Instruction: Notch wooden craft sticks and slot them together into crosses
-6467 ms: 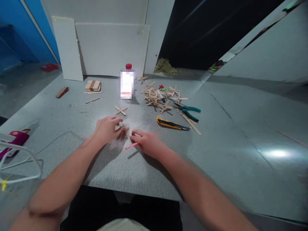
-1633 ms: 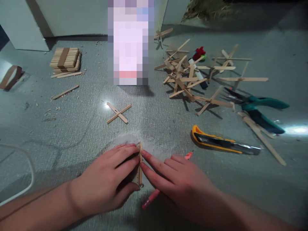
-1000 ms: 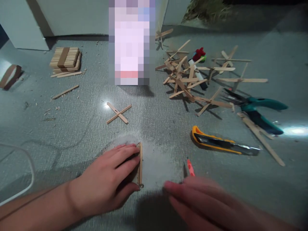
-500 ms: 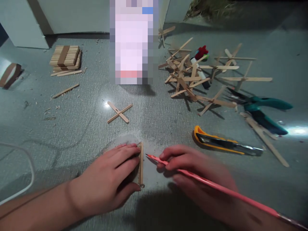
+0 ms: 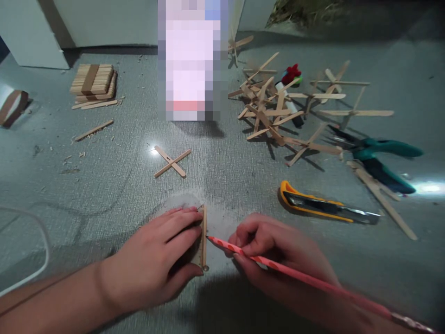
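My left hand (image 5: 158, 253) lies palm down, its fingertips and thumb pressed against a wooden craft stick (image 5: 204, 239) that stands on its narrow edge. Something thin with small marks shows along the stick's left side; most of it is hidden under my fingers. My right hand (image 5: 274, 253) pinches a pink pencil (image 5: 295, 271) between thumb and fingers. Its dark tip is at the stick's right side, about midway along; whether it touches I cannot tell. Beyond the hands, two craft sticks joined in a cross (image 5: 172, 162) lie on the table.
A banded bundle of craft sticks (image 5: 100, 76) lies back left, near a loose stick (image 5: 93, 130) and shavings. Back right is a pile of crossed sticks (image 5: 266, 109) with a marker (image 5: 292, 109). Green-handled pliers (image 5: 378, 150) and a yellow utility knife (image 5: 323, 206) lie at right.
My right hand has moved the pencil tip slightly left and nearer to me, up to the stick's side. Its fingers have drawn closer round the pencil. My left hand stays in place.
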A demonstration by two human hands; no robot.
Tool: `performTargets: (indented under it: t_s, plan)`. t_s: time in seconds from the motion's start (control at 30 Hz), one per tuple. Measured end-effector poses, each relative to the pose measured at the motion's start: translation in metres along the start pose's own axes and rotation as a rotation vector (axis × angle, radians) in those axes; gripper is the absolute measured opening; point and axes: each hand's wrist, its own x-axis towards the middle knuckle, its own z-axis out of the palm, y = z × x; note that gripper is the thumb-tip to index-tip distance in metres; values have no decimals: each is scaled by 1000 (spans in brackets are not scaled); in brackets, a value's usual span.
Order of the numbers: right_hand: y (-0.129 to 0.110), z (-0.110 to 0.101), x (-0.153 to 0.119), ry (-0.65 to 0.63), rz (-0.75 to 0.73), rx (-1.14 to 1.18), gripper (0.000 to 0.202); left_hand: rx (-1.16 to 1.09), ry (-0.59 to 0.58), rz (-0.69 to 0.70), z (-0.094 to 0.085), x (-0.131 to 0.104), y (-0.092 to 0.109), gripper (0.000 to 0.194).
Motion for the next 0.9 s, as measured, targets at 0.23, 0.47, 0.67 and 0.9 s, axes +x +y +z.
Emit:
performTargets:
  t_s: [0.23,0.47,0.67,0.9]
  plan:
    - [2,0,1,3,26,9,29,-15,17,7,-1,1,0,42]
    - [-1,2,3,29,77,55,25,-4,34,4,-1,0,0,47]
    - [-2,2,4,34,89,68,26,-29,30,8,-2,0,2,47]
    - [-2,4,3,47,72,57,24,-39,43,21,-2,0,1,41]
